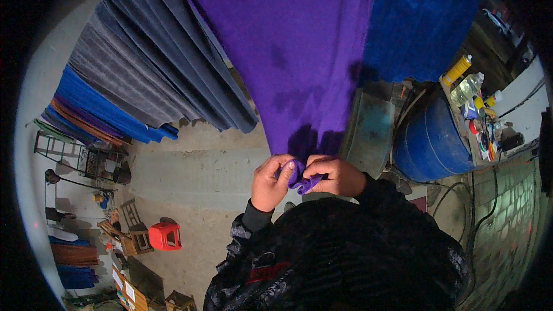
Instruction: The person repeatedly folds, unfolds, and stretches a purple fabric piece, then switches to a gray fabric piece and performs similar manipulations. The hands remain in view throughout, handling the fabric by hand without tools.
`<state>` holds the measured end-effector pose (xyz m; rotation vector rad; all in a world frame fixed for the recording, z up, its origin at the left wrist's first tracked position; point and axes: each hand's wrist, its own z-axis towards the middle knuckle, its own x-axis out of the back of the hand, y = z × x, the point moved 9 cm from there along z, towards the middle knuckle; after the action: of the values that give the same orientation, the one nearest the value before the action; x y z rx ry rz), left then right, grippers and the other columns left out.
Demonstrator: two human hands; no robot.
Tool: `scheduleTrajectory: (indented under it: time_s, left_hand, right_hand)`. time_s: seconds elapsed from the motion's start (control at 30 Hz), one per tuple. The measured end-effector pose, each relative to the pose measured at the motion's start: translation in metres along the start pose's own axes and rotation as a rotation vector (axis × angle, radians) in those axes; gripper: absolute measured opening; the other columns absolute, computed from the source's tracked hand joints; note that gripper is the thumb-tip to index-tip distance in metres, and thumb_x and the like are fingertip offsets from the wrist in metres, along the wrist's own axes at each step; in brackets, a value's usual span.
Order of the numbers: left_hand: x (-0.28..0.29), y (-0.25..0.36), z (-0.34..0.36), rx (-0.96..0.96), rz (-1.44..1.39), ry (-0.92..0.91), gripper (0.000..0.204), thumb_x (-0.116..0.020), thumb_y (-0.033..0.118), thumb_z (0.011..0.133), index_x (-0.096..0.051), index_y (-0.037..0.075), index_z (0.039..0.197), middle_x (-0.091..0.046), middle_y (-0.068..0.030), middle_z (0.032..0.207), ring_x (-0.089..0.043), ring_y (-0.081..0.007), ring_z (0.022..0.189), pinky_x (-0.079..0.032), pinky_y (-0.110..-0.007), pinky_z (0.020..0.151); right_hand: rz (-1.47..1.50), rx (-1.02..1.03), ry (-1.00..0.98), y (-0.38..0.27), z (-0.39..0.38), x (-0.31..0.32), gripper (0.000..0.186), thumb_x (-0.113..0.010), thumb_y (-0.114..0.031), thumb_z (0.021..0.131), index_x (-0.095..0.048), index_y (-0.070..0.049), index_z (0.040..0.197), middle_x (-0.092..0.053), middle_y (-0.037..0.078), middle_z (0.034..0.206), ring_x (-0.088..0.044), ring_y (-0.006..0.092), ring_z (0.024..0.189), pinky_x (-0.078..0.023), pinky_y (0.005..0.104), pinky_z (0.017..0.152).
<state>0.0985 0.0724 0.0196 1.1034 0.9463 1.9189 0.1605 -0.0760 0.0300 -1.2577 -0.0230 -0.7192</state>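
A long purple cloth [305, 40] hangs down from the top of the head view and narrows toward me, where its lower end is bunched up in my fingers. My left hand [271, 181] is closed on that end, thumb upright along the fold. Just to the right, my right hand [334, 177] is also closed on the bunched fabric, fingers curled over it. The cloth between them is folded into a small loop, and part of it is hidden by my fingers. Dark shadows lie on the purple surface above my hands.
Grey cloths [155, 52] and blue ones [86, 103] hang at left; another blue cloth [426, 17] at upper right. A blue barrel [426, 138] stands right beside a shelf of bottles [464, 86]. A red stool [164, 236] and wooden chair [138, 239] stand lower left.
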Motion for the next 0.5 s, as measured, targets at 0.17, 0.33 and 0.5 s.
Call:
scheduleTrajectory:
  time_s: [0.17,0.33,0.5]
  left_hand:
    - [-0.007,0.019,-0.001,-0.062,-0.021,-0.059,0.012,-0.076,0.008,0.097,-0.073,0.001,0.106,-0.075,-0.0123,0.094,-0.072,-0.0212,0.083,-0.057,-0.033,0.075]
    - [-0.007,0.017,-0.003,-0.001,-0.063,-0.061,0.016,-0.079,0.007,0.095,-0.071,0.000,0.106,-0.077,-0.0109,0.093,-0.072,-0.0173,0.083,-0.058,-0.031,0.078]
    - [-0.009,0.015,-0.007,0.025,-0.074,-0.072,0.019,-0.079,0.007,0.096,-0.069,0.001,0.111,-0.077,-0.0105,0.095,-0.073,-0.0166,0.083,-0.058,-0.031,0.079]
  right_hand:
    - [0.024,-0.127,0.093,0.013,-0.001,0.004,0.037,-0.089,-0.015,0.081,-0.068,-0.001,0.109,-0.063,0.011,0.098,-0.064,0.0254,0.090,-0.051,0.0375,0.081]
    - [0.098,-0.138,0.212,0.012,-0.001,0.011,0.042,-0.091,-0.015,0.078,-0.064,-0.002,0.109,-0.064,0.013,0.104,-0.065,0.0286,0.095,-0.052,0.0395,0.085]
    - [-0.086,0.010,0.224,-0.002,0.001,0.012,0.038,-0.090,-0.012,0.078,-0.063,-0.002,0.103,-0.066,0.014,0.109,-0.065,0.0327,0.100,-0.051,0.0422,0.090]
